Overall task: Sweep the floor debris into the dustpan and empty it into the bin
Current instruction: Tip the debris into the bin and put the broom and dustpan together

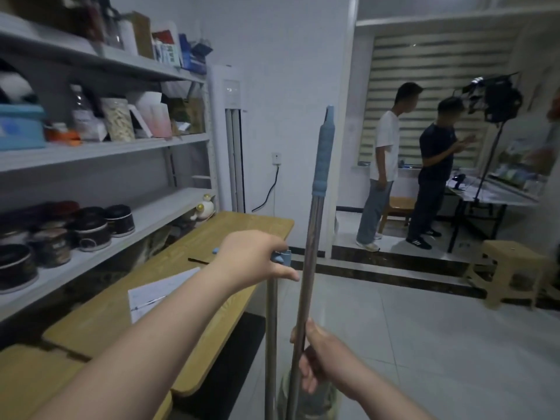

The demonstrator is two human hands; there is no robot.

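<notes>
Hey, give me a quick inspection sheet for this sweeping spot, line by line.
Surface: pale tiled floor; no debris seen in view.
Job's things: broom pole with blue grip upright; shorter metal pole beside it, likely the dustpan's; pan and bin not seen.
Clutter: paper sheet and pen on the wooden table; jars and tins on the shelves.
Grippers: left hand on the short pole's blue top; right hand gripping the broom pole.
Cables: black cord hanging from a wall socket.
Surroundings: two people standing beyond a step; plastic stool on the right.
</notes>
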